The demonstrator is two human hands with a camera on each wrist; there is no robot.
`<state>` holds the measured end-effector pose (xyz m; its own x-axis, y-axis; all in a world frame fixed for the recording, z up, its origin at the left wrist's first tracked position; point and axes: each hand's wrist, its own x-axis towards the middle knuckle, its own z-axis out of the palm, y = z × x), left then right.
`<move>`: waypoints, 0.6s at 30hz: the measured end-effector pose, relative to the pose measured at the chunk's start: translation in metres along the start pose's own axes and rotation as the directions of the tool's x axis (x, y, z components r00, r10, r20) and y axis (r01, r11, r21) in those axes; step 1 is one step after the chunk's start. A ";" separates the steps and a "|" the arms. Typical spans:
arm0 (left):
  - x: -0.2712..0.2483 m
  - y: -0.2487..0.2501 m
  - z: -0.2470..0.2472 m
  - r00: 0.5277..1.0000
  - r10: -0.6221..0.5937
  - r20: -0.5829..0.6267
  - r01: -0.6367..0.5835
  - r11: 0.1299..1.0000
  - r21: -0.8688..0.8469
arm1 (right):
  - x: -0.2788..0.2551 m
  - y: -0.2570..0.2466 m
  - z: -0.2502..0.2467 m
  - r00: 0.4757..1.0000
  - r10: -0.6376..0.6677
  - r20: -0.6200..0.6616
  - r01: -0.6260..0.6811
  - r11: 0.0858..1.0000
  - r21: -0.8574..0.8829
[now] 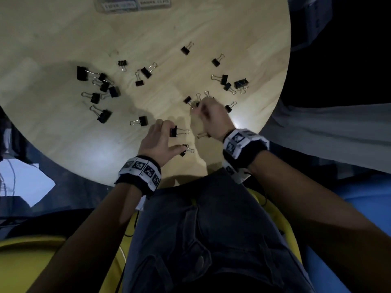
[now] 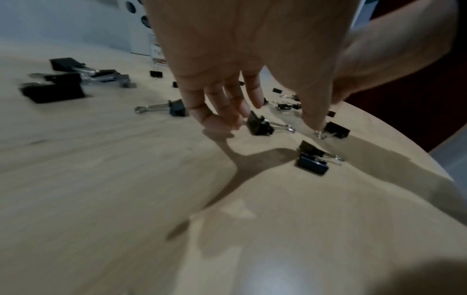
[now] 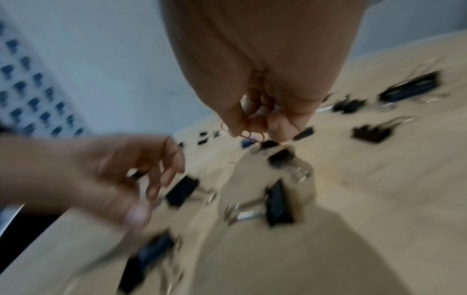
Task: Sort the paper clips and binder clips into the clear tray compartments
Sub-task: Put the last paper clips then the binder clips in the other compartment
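Several black binder clips lie scattered on the round wooden table [image 1: 63, 39]. My left hand [image 1: 174, 137] hovers near the front edge, fingers and thumb spread around a larger binder clip [image 1: 175, 131]. In the left wrist view the fingertips [image 2: 227, 119] are beside that clip [image 2: 260, 125], and the thumb tip touches the wire handle of another clip [image 2: 336, 129]. My right hand [image 1: 198, 108] is curled, pinching small binder clips [image 3: 303, 132] with wire loops [image 3: 248, 134] sticking out between the fingers. The clear tray [image 1: 135, 5], with two labels, sits at the table's far edge.
A cluster of bigger clips [image 1: 97, 87] lies on the left of the table, and a looser group [image 1: 230, 82] on the right near the rim. A small clip [image 1: 186, 149] lies by my left thumb. My lap and a yellow seat [image 1: 31, 261] are below the table edge.
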<state>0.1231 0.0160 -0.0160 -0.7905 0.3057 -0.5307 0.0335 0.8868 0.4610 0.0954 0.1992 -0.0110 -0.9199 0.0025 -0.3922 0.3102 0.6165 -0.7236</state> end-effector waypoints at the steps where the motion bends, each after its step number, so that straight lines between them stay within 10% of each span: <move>1: 0.002 0.005 0.001 1.000 0.009 -0.006 -0.009 1.000 0.029 | 0.002 0.006 -0.014 0.996 0.025 -0.091 -0.021 0.999 0.040; 6: 0.009 0.008 0.005 0.999 0.036 0.031 -0.040 0.987 0.153 | 0.011 0.060 -0.052 0.896 0.274 -0.350 -0.278 0.960 0.042; 18: 0.002 -0.027 -0.031 0.989 -0.119 -0.090 0.112 0.991 -0.079 | 0.038 -0.013 0.005 0.955 0.296 -0.025 -0.266 0.889 0.373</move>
<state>0.1021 -0.0179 -0.0076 -0.8406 0.1653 -0.5159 -0.1039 0.8854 0.4530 0.0581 0.1872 -0.0195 -0.7923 0.2049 -0.5747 0.6101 0.2532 -0.7508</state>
